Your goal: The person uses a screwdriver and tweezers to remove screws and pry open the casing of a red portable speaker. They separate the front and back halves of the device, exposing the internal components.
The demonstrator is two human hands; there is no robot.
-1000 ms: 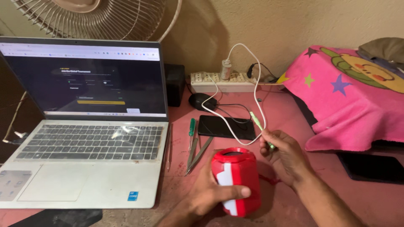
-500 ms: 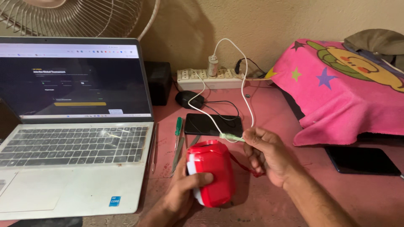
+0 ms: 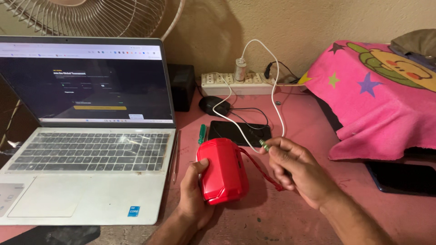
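My left hand (image 3: 193, 197) grips a small red box-shaped speaker (image 3: 222, 170) from its left side, holding it on the pink table (image 3: 290, 213). A red strap (image 3: 261, 170) hangs from the speaker's right side. My right hand (image 3: 295, 172) pinches the green-tipped plug (image 3: 264, 145) of a white cable (image 3: 272, 86), just right of the speaker's upper corner. The cable loops up to a white charger (image 3: 240, 69) in a power strip (image 3: 238, 84).
An open silver laptop (image 3: 86, 149) fills the left. A black phone (image 3: 239, 132), a black mouse (image 3: 214, 105) and a green screwdriver (image 3: 201, 134) lie behind the speaker. A pink cartoon blanket (image 3: 381, 95) lies at right, another dark phone (image 3: 402, 178) below it. A fan (image 3: 86, 16) stands behind the laptop.
The plug in my right hand has come closer to the speaker's upper right corner. My left hand has turned the speaker so its plain red face shows.
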